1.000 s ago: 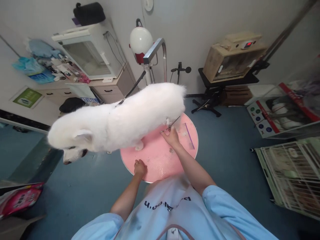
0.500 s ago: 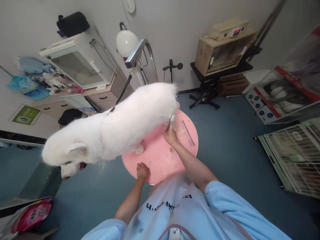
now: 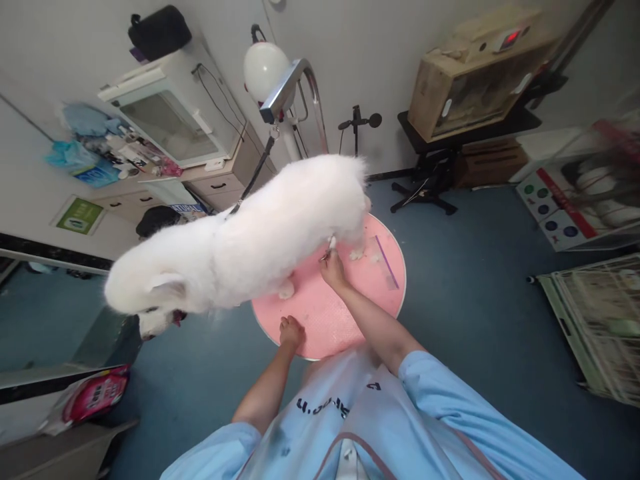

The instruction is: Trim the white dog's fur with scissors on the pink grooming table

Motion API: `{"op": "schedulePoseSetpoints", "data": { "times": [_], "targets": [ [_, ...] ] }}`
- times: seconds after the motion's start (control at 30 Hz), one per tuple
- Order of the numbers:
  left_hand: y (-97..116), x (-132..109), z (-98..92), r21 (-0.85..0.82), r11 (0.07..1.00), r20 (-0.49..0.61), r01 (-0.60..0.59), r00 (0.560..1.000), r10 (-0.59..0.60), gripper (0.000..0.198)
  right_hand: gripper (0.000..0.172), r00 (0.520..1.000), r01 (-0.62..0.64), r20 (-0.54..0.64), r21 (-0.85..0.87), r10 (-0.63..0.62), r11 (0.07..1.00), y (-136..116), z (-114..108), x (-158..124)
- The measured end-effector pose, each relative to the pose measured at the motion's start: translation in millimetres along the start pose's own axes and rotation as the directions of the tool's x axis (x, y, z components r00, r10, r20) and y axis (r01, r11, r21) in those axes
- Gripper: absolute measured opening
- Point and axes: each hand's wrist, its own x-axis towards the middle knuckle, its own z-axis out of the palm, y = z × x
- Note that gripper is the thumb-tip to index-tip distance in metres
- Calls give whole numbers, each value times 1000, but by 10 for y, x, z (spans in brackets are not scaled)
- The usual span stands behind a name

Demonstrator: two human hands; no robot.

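Note:
A white, fluffy dog (image 3: 295, 207) stands on a round pink grooming table (image 3: 330, 327), its head to the left beyond the table's edge. Scissors (image 3: 325, 257) are in my right hand (image 3: 333, 272), fingers closed on the handles, beside the dog's belly just ahead of the hind leg. A small white patch shows by the blades; whether it is hair or a glint I cannot tell. My left hand (image 3: 291, 331) rests on the table's near left edge, fingers curled in, with nothing visible in it. A black strap (image 3: 257, 170) runs from the dog's neck up to a metal arm.
The metal grooming arm (image 3: 285, 90) rises behind the dog. A purple-edged clear strip (image 3: 387, 261) lies on the table's right side among bits of hair. Cabinets (image 3: 220, 185) stand behind left, a wooden box (image 3: 435, 100) behind right, a wire cage (image 3: 595, 320) at right.
My right hand with the scissors has moved from the hind leg leftward and forward along the belly. The left hand stays on the table edge. The whole view has shifted slightly.

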Motion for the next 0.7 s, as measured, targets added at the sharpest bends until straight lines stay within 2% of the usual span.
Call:
{"op": "schedulePoseSetpoints", "data": {
  "times": [0.17, 0.33, 0.47, 0.63, 0.7],
  "targets": [
    [9, -6, -11, -6, 1000, 6, -11, 1000, 11, 68, 38, 996, 67, -49, -31, -68, 997, -4, 18, 46],
    [27, -44, -63, -9, 1000, 25, -9, 1000, 9, 71, 25, 999, 35, -10, 7, -35, 999, 30, -1, 81],
    [41, -52, -75, -8, 1000, 22, -15, 1000, 15, 68, 37, 991, 53, -123, -40, -57, 998, 110, -39, 100],
    [39, -56, -61, 2, 1000, 41, -13, 999, 13, 70, 17, 990, -56, -127, 19, 57, 998, 170, -106, 133],
    [32, -64, -60, 5, 1000, 41, -10, 999, 10, 72, 21, 986, -32, -160, 17, 34, 999, 156, -141, 144]
  ]
}}
